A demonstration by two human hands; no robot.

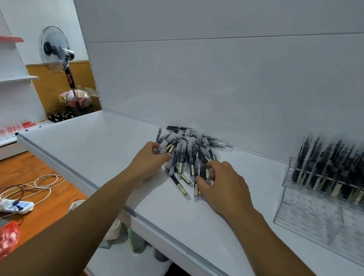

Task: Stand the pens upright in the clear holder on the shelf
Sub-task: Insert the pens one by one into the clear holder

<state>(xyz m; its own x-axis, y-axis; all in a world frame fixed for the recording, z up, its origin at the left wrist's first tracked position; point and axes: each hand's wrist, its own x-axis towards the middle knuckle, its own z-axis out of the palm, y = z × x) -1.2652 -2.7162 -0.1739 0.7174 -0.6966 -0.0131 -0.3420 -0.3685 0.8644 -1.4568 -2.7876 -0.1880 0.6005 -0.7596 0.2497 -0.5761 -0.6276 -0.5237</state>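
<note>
While stretched across the shelf [103,145], left hand [151,159]: palm down at pile's left edge, fingers and thumb curled round a few loose pens [188,151]
Right hand [223,183]: palm down at pile's near-right edge, clawed, fingertips pinching loose pens (blurred)
Loose pens: heaped flat by back panel [202,85], mid-shelf
Clear holder [300,213]: far right, well apart from pile; upright pens [336,166] in rear row

Both hands are in a heap of loose pens [188,157] on the white shelf [102,153]. The left hand [151,159] pinches some at its left edge, and the right hand [225,184] curls its fingers round others nearer. Well to the right, upright pens [325,167] fill the back row of the clear holder [313,214].
</note>
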